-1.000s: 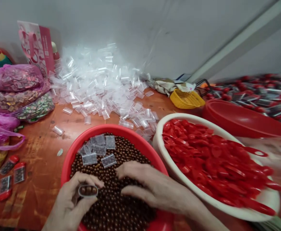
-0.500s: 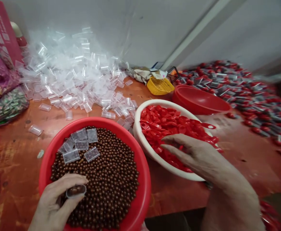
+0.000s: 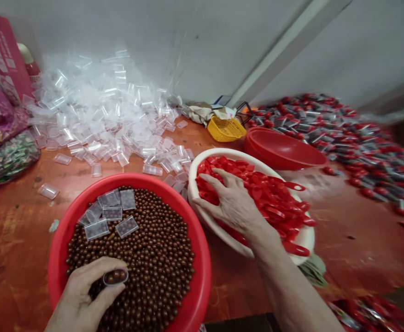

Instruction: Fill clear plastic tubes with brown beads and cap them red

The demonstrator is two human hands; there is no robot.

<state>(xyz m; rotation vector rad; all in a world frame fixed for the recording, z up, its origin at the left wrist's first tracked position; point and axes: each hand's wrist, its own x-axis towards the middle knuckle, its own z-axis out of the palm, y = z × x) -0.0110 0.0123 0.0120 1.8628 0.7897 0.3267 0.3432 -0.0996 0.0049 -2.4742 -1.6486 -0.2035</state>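
My left hand (image 3: 87, 288) pinches a small clear plastic container (image 3: 116, 277) with brown balls showing at its open mouth. It is held over a red basin (image 3: 202, 276) full of small shiny brown balls (image 3: 156, 249). Several clear containers (image 3: 127, 226) lie on top of the balls. My right hand (image 3: 234, 200) reaches into a white bowl (image 3: 307, 240) heaped with red plastic caps (image 3: 274, 198). Its fingers are spread over the caps, and nothing shows in its grasp.
Clear containers (image 3: 101, 115) form a big pile at the back left. Behind the white bowl stand a yellow basket (image 3: 226, 129) and an empty red basin (image 3: 284, 150). Filled red-capped containers (image 3: 347, 138) are heaped at the right. Bagged wrapped goods (image 3: 6, 152) sit at far left.
My right hand has moved left and farther into the white bowl, its fingers spreading over the caps. My left hand still holds the container, its mouth now showing the balls more clearly.
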